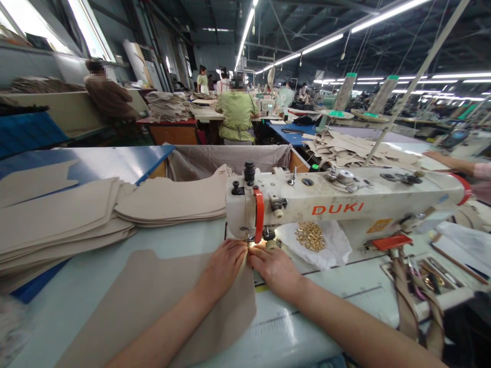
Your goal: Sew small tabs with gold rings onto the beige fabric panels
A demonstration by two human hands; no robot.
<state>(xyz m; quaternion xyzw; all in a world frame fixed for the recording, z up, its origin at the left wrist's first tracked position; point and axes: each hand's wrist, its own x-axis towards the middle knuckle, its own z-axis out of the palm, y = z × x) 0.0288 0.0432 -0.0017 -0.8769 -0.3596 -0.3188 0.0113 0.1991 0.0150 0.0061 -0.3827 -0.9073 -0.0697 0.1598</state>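
Note:
A white sewing machine (pixel 345 202) marked DUKI stands on the table in front of me. A beige fabric piece (pixel 146 301) lies flat under my arms, its far edge at the needle. My left hand (pixel 222 266) presses on that edge just left of the needle, fingers curled down on the cloth. My right hand (pixel 274 266) pinches the same edge right beside it, under the machine's lit needle area. Both hands touch each other at the fingertips.
Stacks of cut beige pieces (pixel 76 214) lie at left and behind the machine. A pile of small gold metal rings (pixel 310 236) sits on white paper under the machine arm. A tray with tools (pixel 429 278) is at right. Other people sit at tables further back.

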